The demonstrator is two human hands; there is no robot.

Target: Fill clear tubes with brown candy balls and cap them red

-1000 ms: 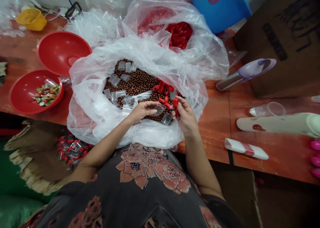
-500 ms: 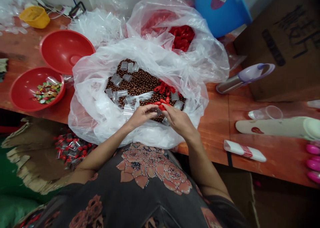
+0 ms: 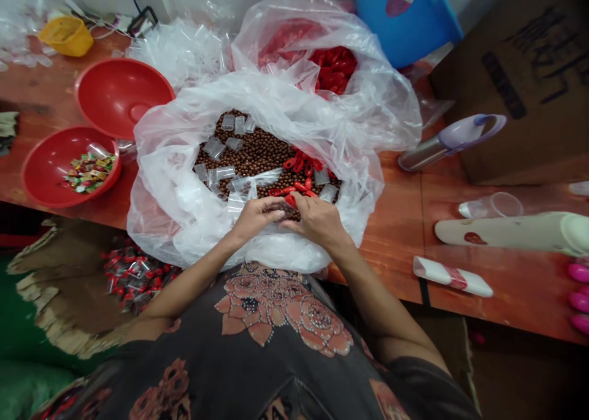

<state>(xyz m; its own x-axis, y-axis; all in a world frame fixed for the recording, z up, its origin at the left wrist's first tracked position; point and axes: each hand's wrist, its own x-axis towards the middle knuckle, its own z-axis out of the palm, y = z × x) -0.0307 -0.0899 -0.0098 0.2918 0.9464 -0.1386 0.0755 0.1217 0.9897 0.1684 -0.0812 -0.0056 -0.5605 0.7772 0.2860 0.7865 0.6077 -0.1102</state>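
With the hands as the dial's centre, here's a red cap [image 3: 291, 200] being pinched by the right hand [image 3: 317, 221], while close against it a clear plastic container [image 3: 284, 210], mostly masked by fingers, is being pinched by the left hand [image 3: 254, 221]; whether the cap is being seated cannot be told. All this is being played out over the near side of an open plastic bag [image 3: 161, 162], with brown balls [image 3: 262, 149] being displayed towards eleven o'clock. Precision is being demanded, it seems: the cap is best being lined up squarely, the thin walls only lightly squeezed. Crowding is being caused just past the fingertips, where loose red caps [image 3: 304, 161] are being bunched at one o'clock; spare clear containers [image 3: 214, 148] are being scattered at ten. Wrapped candies [image 3: 89, 171] are being held in a red bowl [image 3: 40, 170] between nine and ten, red-capped containers [image 3: 135, 276] are being heaped low at eight, and a cream flask [image 3: 501, 233] is being supported by the table [image 3: 400, 224] at three, well clear of the action.
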